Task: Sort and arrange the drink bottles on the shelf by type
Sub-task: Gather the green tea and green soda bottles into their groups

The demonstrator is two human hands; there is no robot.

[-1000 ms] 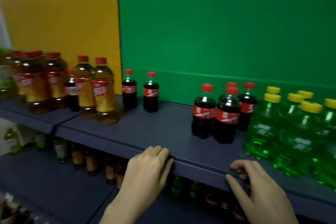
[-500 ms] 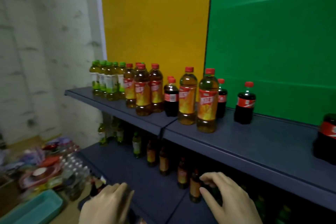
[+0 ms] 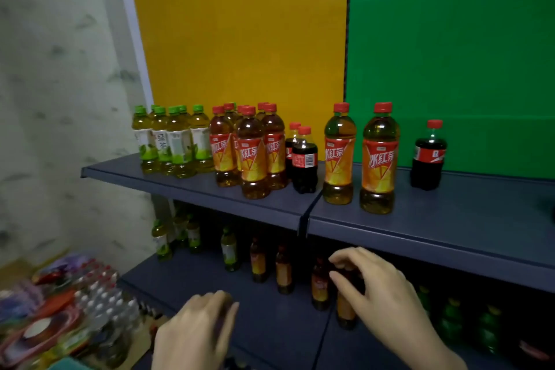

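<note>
On the upper shelf [image 3: 270,207] stand, from left to right, green tea bottles [image 3: 168,141], a cluster of iced red tea bottles [image 3: 249,150], two small cola bottles [image 3: 304,159], two more iced red tea bottles [image 3: 379,159] and a lone cola bottle [image 3: 428,156]. My right hand [image 3: 381,297] reaches under that shelf, its fingers curled over the top of an iced tea bottle [image 3: 345,311] on the lower shelf [image 3: 270,318]. My left hand [image 3: 195,333] hovers at the lower shelf's front, fingers bent; blur hides whether it holds anything.
The lower shelf also carries green tea bottles [image 3: 229,249], iced tea bottles [image 3: 283,270] and green soda bottles [image 3: 450,321] at the right. Shrink-wrapped water bottles [image 3: 102,297] and colourful clutter [image 3: 39,324] lie on the floor at the left. A pale wall [image 3: 60,129] bounds the left side.
My view has swung left and down. Both hands left the upper shelf's front edge and dropped to the lower shelf, and the right hand has closed over an iced tea bottle's top.
</note>
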